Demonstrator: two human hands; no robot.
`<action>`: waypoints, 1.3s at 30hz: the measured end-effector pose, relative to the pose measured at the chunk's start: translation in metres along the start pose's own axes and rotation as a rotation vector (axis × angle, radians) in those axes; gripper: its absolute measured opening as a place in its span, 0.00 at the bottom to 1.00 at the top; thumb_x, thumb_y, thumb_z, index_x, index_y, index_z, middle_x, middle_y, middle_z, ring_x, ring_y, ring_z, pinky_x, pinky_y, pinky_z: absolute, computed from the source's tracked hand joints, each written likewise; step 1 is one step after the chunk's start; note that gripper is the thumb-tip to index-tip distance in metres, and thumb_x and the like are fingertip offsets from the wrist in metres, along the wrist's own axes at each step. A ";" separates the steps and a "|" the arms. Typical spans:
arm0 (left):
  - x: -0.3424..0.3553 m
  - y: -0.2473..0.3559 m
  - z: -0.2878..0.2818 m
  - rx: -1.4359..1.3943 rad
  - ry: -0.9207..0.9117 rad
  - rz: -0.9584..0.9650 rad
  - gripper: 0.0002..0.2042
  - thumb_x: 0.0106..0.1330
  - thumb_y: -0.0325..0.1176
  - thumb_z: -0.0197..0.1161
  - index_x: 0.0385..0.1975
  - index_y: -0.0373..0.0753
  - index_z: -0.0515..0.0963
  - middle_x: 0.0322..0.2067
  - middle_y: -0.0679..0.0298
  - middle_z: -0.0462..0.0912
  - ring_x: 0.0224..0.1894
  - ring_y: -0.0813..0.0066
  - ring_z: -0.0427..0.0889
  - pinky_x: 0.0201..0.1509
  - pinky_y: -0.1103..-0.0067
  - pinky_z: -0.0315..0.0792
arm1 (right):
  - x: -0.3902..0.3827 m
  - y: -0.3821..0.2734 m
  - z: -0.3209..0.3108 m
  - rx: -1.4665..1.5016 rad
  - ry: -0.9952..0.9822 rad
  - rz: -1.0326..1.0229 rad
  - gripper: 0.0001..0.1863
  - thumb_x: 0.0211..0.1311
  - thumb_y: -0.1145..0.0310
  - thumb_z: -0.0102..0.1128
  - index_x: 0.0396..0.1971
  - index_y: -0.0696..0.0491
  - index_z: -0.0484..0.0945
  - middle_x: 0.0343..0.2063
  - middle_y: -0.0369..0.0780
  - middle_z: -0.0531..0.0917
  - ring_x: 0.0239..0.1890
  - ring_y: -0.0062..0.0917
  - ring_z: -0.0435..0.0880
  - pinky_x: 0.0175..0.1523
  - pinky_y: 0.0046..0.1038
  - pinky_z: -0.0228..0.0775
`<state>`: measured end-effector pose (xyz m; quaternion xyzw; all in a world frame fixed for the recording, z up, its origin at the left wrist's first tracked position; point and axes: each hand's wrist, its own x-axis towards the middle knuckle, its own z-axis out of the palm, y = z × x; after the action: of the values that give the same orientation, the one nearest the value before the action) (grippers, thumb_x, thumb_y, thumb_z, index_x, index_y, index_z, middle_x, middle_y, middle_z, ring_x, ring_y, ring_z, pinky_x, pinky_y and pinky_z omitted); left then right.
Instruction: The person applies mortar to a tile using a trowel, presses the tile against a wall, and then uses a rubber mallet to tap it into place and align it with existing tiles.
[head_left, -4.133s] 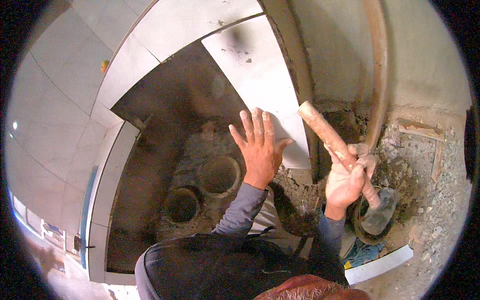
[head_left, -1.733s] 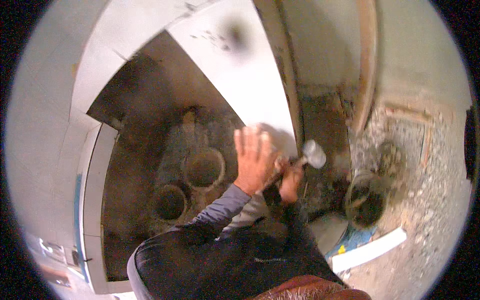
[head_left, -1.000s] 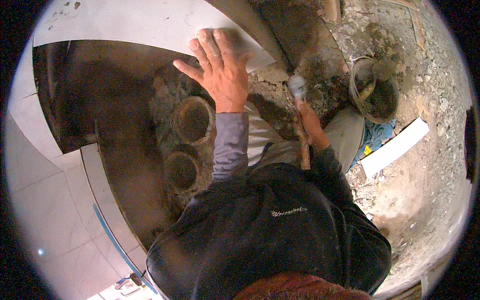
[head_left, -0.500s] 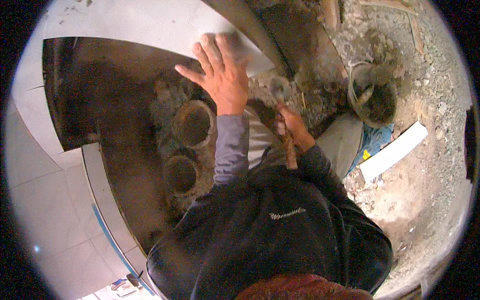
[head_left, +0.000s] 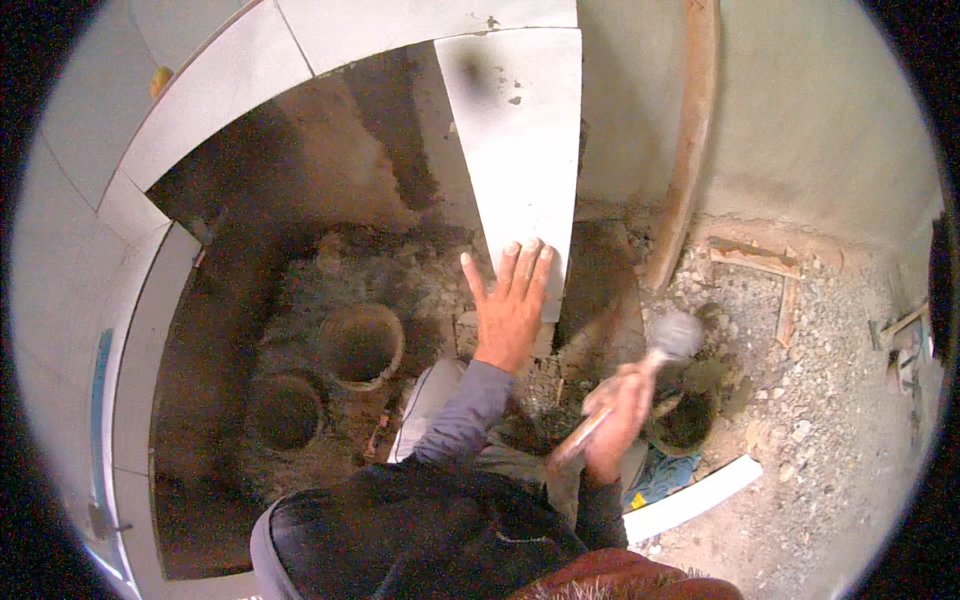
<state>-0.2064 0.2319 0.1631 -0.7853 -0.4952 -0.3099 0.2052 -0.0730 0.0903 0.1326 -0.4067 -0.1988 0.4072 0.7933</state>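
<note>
While the left hand (head_left: 510, 325) lay spread-fingered on the slab (head_left: 525, 150), gripping nothing and hiding part of its near end, the right hand (head_left: 622, 408), right of the slab, was closed around the handle of a mallet (head_left: 677, 334). Blur softened the mallet's head; hand and mallet partly covered a bucket (head_left: 711, 425). Left of the slab, two round pots (head_left: 397, 355) had interiors too dark to make out. Rubble (head_left: 790, 400) strewed the ground right of the slab, below a greenish wall (head_left: 820, 120); white tiles (head_left: 400, 25) met its far end.

R hand (head_left: 622, 408) + mallet (head_left: 677, 335) blurry, handle (head_left: 581, 437) pt. hidden
</note>
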 end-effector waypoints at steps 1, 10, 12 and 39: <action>0.001 -0.001 -0.001 -0.056 0.018 -0.017 0.34 0.60 0.32 0.65 0.70 0.49 0.64 0.68 0.72 0.67 0.71 0.68 0.62 0.73 0.34 0.36 | 0.011 -0.013 0.008 0.097 -0.081 -0.217 0.17 0.73 0.51 0.52 0.40 0.52 0.71 0.27 0.34 0.71 0.22 0.20 0.71 0.27 0.26 0.68; -0.005 0.001 0.000 -0.128 0.079 -0.054 0.31 0.64 0.27 0.57 0.70 0.51 0.64 0.67 0.73 0.68 0.69 0.72 0.66 0.73 0.34 0.36 | 0.019 -0.130 0.095 -0.374 -0.169 -1.530 0.18 0.72 0.54 0.50 0.43 0.57 0.69 0.39 0.49 0.75 0.40 0.43 0.79 0.51 0.48 0.78; -0.007 0.000 -0.002 -0.133 0.085 -0.070 0.30 0.65 0.27 0.56 0.70 0.51 0.64 0.66 0.73 0.69 0.69 0.73 0.66 0.73 0.34 0.36 | 0.015 -0.130 0.111 -0.352 -0.308 -1.688 0.15 0.72 0.60 0.49 0.45 0.58 0.68 0.40 0.51 0.76 0.41 0.46 0.80 0.50 0.49 0.80; -0.009 0.002 -0.009 -0.226 0.096 -0.061 0.30 0.63 0.29 0.57 0.68 0.55 0.66 0.65 0.77 0.69 0.68 0.74 0.66 0.73 0.34 0.34 | 0.025 -0.097 0.127 -0.698 -0.696 -1.477 0.19 0.50 0.77 0.68 0.44 0.61 0.76 0.50 0.52 0.78 0.57 0.57 0.77 0.62 0.50 0.74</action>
<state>-0.2095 0.2197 0.1633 -0.7721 -0.4705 -0.4070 0.1294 -0.0936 0.1393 0.2852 -0.2464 -0.7532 -0.1919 0.5789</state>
